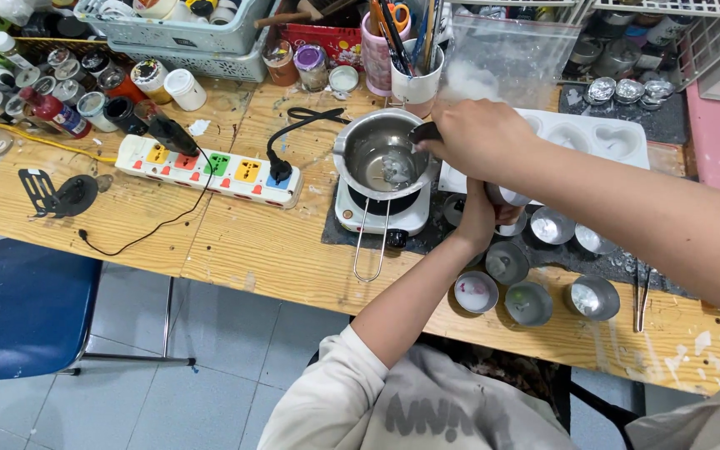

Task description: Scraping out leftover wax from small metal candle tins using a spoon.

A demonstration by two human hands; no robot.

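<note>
Steel pot [381, 158] handle hidden inside clenched right hand [477, 137], left hand [481, 218] gripping half-hidden tin [510, 198]

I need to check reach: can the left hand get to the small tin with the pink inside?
Probably yes. The left hand is just above that tin, with nothing between them, though it already grips a small cup.

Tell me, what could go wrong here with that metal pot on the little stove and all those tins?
1. The right hand grips the handle of the metal pot on the small white hotplate; a tilt could spill the part-melted contents, perhaps hot.
2. The left hand holds a small tin close beside the pot, so a splash may reach the fingers.
3. The power strip lies beside the hotplate, where a spill might run to it.
</note>
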